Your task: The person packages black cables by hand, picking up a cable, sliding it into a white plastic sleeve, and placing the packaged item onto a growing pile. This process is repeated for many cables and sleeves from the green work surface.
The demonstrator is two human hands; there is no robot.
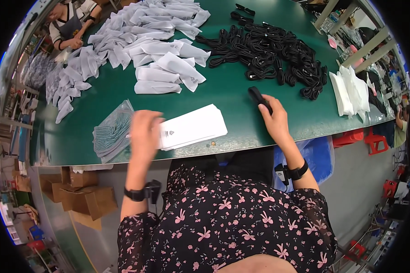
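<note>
My right hand (274, 119) grips a coiled black cable (256, 94), lifted near the front of the green table. My left hand (146, 129) is over the left end of a stack of flat white sleeves (196, 126). Motion smears its fingers, so whether they touch or pinch the top sleeve does not show. Just left of it lies a clear plastic bag of teal-striped pieces (113, 132). A large tangle of bundled black cables (273, 50) covers the table beyond my right hand.
Filled white sleeves (157, 73) are heaped across the far left of the green table (232, 98). White packets (351, 93) lie at the right edge. A blue plastic-lined bin (321, 157) stands below, and cardboard boxes (84, 195) at lower left. Another person (73, 25) works at far left.
</note>
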